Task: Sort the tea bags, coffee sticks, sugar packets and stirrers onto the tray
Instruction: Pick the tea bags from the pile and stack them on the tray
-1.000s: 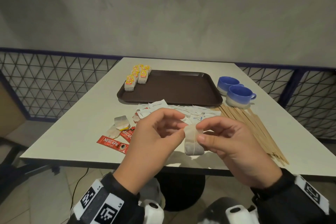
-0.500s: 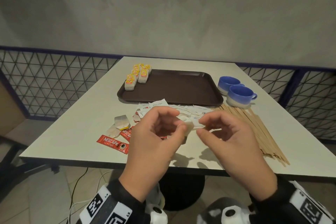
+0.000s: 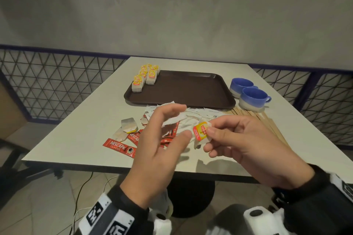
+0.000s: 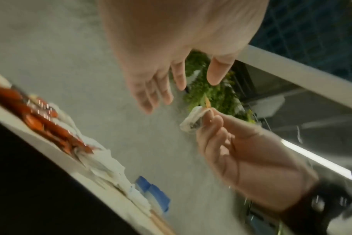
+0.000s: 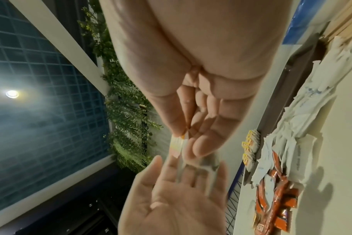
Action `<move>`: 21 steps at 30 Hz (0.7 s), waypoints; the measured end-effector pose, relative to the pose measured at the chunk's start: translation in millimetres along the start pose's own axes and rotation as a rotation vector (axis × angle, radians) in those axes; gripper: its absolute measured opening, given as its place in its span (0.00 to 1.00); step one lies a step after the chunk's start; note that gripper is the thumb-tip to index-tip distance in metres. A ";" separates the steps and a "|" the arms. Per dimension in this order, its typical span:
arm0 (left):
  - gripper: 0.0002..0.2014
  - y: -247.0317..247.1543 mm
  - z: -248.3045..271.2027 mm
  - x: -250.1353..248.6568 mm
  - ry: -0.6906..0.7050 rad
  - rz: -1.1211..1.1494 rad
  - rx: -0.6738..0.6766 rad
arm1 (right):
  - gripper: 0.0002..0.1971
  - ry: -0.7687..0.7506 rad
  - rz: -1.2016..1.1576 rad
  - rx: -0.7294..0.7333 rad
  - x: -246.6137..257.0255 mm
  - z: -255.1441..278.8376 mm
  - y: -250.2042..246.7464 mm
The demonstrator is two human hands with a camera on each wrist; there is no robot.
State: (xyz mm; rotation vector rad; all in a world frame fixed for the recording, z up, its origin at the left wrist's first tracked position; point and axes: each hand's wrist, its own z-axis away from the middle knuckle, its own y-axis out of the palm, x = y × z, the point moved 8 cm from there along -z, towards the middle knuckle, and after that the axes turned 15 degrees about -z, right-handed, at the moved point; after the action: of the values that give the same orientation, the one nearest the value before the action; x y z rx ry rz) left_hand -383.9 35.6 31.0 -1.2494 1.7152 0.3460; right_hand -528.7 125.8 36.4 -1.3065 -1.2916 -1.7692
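My right hand (image 3: 207, 135) pinches a tea bag (image 3: 201, 131) with a yellow and red tag between thumb and forefinger, above the table's near edge; the same tea bag (image 4: 193, 120) shows in the left wrist view. My left hand (image 3: 177, 120) hovers just left of it, fingers spread and holding nothing. A brown tray (image 3: 191, 89) lies mid-table with two rows of tea bags (image 3: 145, 78) at its left end. Two loose tea bags (image 3: 129, 125), red coffee sticks (image 3: 120, 145), white sugar packets (image 3: 191, 116) and wooden stirrers (image 3: 267, 120) lie on the table in front of the tray.
Two blue cups (image 3: 248, 93) stand right of the tray. The white table (image 3: 80, 129) is bounded by a mesh railing (image 3: 57, 86) at left and right, with a grey wall behind. A cable runs on the floor below.
Both hands were working the tea bag together; my left hand has let go and spread its fingers. The right hand now holds the bag alone with its tag facing up.
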 end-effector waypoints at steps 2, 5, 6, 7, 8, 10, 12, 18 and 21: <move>0.20 13.9 -3.4 15.5 -0.193 0.251 0.179 | 0.14 0.009 0.031 0.046 3.2 1.6 4.7; 0.20 29.4 -1.2 20.8 -0.313 0.472 0.327 | 0.12 -0.001 0.096 0.037 8.2 2.3 6.7; 0.19 30.8 -0.8 21.4 -0.318 0.480 0.329 | 0.10 -0.013 0.129 0.022 10.1 2.4 7.0; 0.18 30.6 -0.3 21.8 -0.322 0.465 0.319 | 0.08 -0.034 0.175 0.001 12.5 2.4 7.0; 0.16 29.5 -0.4 23.4 -0.327 0.444 0.299 | 0.06 -0.062 0.235 -0.024 15.3 2.6 6.6; 0.12 25.6 -1.0 24.1 -0.337 0.415 0.257 | 0.04 -0.118 0.355 -0.074 20.0 2.4 4.8; 0.11 21.5 -1.6 24.0 -0.334 0.386 0.216 | 0.04 -0.145 0.428 -0.094 21.6 1.7 4.7; 0.08 13.4 -2.0 18.5 -0.266 0.251 0.125 | 0.03 -0.151 0.459 -0.057 20.2 0.6 11.9; 0.12 9.7 -0.7 18.4 -0.265 0.253 0.084 | 0.02 -0.182 0.461 -0.061 22.7 0.4 11.4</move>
State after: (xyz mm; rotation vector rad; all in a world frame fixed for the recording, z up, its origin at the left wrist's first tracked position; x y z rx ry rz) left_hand -393.0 28.6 13.6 -0.8836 1.6400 0.5573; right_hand -526.7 124.0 61.6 -1.6736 -0.9307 -1.4002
